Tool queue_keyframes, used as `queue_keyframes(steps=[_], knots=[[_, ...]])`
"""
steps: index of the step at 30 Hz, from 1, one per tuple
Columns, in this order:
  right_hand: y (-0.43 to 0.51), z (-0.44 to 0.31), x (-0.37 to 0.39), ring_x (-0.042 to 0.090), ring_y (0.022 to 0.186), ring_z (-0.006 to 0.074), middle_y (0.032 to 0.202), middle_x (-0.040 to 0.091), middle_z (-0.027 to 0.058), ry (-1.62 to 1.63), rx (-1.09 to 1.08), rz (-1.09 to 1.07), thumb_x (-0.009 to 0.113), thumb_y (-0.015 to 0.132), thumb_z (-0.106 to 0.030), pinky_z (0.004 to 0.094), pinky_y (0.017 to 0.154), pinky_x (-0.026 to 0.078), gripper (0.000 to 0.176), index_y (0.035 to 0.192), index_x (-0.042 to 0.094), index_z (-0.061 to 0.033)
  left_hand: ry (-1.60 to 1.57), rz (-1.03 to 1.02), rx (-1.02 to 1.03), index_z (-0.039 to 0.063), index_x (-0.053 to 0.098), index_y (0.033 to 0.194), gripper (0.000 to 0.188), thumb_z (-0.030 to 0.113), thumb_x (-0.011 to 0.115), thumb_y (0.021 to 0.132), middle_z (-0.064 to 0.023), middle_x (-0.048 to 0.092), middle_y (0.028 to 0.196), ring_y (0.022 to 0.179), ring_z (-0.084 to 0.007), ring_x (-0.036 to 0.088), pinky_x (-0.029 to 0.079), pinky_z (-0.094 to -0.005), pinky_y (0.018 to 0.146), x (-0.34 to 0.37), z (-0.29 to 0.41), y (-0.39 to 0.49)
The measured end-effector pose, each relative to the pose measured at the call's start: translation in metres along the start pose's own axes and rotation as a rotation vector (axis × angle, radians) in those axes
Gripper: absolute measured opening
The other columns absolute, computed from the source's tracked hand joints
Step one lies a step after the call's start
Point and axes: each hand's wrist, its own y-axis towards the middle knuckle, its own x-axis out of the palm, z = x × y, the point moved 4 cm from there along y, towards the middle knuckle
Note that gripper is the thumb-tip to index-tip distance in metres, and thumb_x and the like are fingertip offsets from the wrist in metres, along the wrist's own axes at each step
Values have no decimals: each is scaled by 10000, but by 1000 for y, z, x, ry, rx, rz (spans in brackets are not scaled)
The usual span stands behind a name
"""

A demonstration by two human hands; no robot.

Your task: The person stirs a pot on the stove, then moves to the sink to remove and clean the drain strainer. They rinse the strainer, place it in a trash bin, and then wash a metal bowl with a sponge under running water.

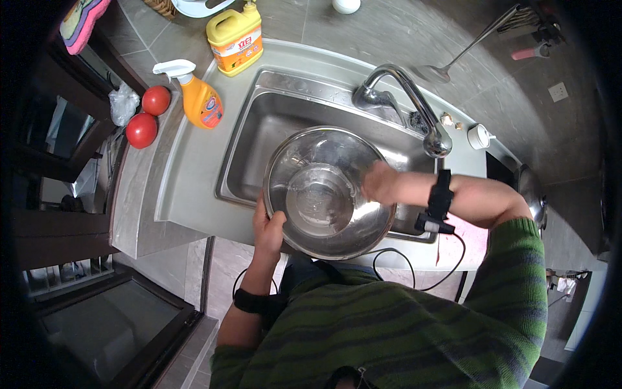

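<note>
A large stainless steel bowl (318, 194) with some water at its bottom is held over the near part of the sink (265, 116). My left hand (268, 228) grips the bowl's left rim, the thumb over the edge. Blurred, my right hand (381, 184) is at the bowl's right inner side; whether its fingers hold anything cannot be told. The chrome faucet (408, 92) arches over the sink's back right, its spout head (437, 143) to the right of the bowl.
Left of the sink stand an orange spray bottle (201, 104) and a yellow detergent jug (236, 44). Two tomatoes (141, 130) lie on the left ledge by a plastic bag (123, 104). A white cup (478, 136) stands at the right. A black cable (413, 272) hangs near my body.
</note>
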Motion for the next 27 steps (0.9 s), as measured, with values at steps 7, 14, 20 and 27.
queue_keyframes(steps=[7, 14, 20, 27], knots=[[34, 30, -64, 508, 1016, 185, 971, 583, -7, -377, -58, 1025, 589, 735, -206, 286, 804, 436, 133, 790, 700, -156, 140, -43, -2, -17, 392, 1358, 619, -41, 441, 741, -85, 520, 1233, 1109, -165, 499, 383, -294, 970, -5, 6, 1], [90, 9, -27, 539, 1009, 286, 1104, 521, 87, 277, 16, 902, 597, 768, -75, 388, 811, 505, 260, 1024, 599, -122, 44, -12, 45, -15, 392, 1354, 611, -52, 420, 745, -92, 516, 1230, 1094, -166, 496, 378, -290, 970, -3, 9, 0], [98, -31, -12, 589, 985, 375, 1056, 573, 170, 776, -129, 712, 673, 710, -92, 432, 848, 483, 383, 1083, 586, -93, -83, -1, 45, -25, 356, 1381, 644, -66, 405, 740, -108, 497, 1275, 1158, -181, 480, 357, -301, 1007, -2, 5, -3], [85, -25, -20, 550, 1016, 378, 1097, 529, 190, 661, 65, 607, 758, 709, -268, 426, 829, 493, 566, 1220, 546, -147, -49, -41, 77, -34, 339, 1390, 643, -60, 420, 752, -119, 461, 1320, 1214, -192, 443, 330, -306, 1032, -8, -1, -4]])
